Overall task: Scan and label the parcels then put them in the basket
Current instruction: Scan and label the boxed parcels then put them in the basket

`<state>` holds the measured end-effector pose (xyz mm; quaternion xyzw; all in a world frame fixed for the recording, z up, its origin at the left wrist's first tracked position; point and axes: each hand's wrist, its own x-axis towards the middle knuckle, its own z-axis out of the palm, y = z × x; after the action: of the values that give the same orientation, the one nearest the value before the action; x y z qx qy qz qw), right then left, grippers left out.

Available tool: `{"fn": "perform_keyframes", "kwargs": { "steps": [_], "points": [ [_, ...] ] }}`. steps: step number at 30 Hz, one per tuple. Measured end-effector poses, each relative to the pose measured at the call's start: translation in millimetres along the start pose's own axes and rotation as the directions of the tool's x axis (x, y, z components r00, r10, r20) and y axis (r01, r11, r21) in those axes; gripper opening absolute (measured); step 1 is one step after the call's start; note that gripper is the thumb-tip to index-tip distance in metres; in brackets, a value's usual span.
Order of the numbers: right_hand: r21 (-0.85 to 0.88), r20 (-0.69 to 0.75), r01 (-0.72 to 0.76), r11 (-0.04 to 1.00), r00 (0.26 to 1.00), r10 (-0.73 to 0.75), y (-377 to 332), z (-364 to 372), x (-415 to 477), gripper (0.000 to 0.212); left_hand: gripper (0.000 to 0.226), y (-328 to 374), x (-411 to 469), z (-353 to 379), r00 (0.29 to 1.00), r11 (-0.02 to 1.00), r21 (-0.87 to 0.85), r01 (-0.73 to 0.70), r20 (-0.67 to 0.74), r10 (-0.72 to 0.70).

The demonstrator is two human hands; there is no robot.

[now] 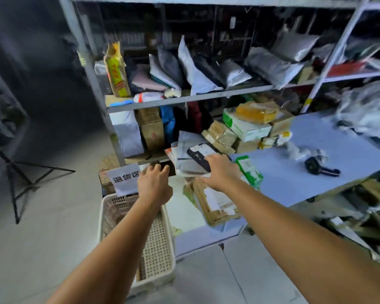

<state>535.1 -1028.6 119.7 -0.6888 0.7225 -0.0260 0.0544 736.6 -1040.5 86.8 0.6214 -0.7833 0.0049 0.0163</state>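
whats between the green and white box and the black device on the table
Nothing: in the head view the blue table top between the green and white box and the black device is bare.

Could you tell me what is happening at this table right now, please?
A person stands at the blue table. The right hand holds a dark handheld scanner over a pile of flat mailers at the table's corner. The left hand reaches toward that pile, holding nothing. The white basket sits on the floor below the left arm.
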Motion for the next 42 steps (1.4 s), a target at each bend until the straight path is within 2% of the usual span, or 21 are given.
{"fn": "perform_keyframes", "kwargs": {
  "steps": [5, 9, 13, 16, 23, 26, 31, 33, 36, 39, 42],
  "points": [
    [0.008, -0.027, -0.06, 0.998, 0.998, 0.06, 106.3, -18.5, -21.9, 0.057, 0.055, 107.6, 4.8, -10.0, 0.999, 0.999, 0.032, -0.031, 0.015, 0.031],
    [0.04, 0.005, -0.095, 0.995, 0.995, 0.095, 195.9, -25.3, -32.8, 0.066, 0.055, 197.1, 13.2, -13.0, 0.999, 0.999, 0.017, -0.037, 0.037, 0.037],
    [0.066, 0.012, -0.09, 0.994, 0.996, 0.089, 274.1, -31.3, -29.9, 0.068, 0.046, 272.9, 36.5, -16.7, 0.999, 0.999, -0.03, -0.037, 0.037, 0.038],
    [0.1, 0.009, -0.094, 0.99, 0.996, 0.094, 321.0, -36.5, -17.9, 0.07, 0.053, 314.9, 56.7, -20.0, 0.998, 0.999, -0.047, -0.027, 0.052, 0.029],
    [0.237, 0.037, -0.147, 0.96, 0.989, 0.142, 386.4, -41.7, 57.4, 0.071, 0.044, 363.4, 139.1, -7.6, 0.996, 0.997, -0.068, 0.038, 0.08, -0.032],
    [0.212, 0.034, -0.143, 0.967, 0.99, 0.139, 402.0, -45.5, 101.7, 0.07, 0.038, 372.5, 187.9, 0.3, 0.996, 0.996, -0.067, 0.058, 0.067, -0.053],
    [0.291, 0.016, -0.134, 0.947, 0.991, 0.136, 416.3, -57.8, 173.0, 0.05, 0.027, 383.2, 262.2, 9.3, 0.992, 0.98, -0.166, 0.112, 0.071, -0.101],
    [0.369, 0.011, -0.144, 0.918, 0.989, 0.15, 423.4, -57.3, 206.8, 0.046, 0.036, 388.9, 292.8, 9.4, 0.983, 0.955, -0.24, 0.176, 0.085, -0.16],
    [0.537, 0.029, -0.18, 0.824, 0.98, 0.195, 435.2, -52.6, 255.8, 0.05, 0.054, 400.9, 332.1, 5.3, 0.931, 0.82, -0.443, 0.363, 0.146, -0.334],
    [0.594, 0.026, -0.194, 0.781, 0.975, 0.221, 445.3, -49.9, 302.1, 0.045, 0.07, 415.9, 368.5, 3.5, 0.861, 0.566, -0.658, 0.496, 0.287, -0.42],
    [0.612, 0.012, -0.17, 0.772, 0.979, 0.206, 456.1, -43.3, 350.4, 0.036, 0.068, 432.4, 405.3, -1.6, 0.784, 0.327, -0.751, 0.574, 0.388, -0.484]
  ]
}}
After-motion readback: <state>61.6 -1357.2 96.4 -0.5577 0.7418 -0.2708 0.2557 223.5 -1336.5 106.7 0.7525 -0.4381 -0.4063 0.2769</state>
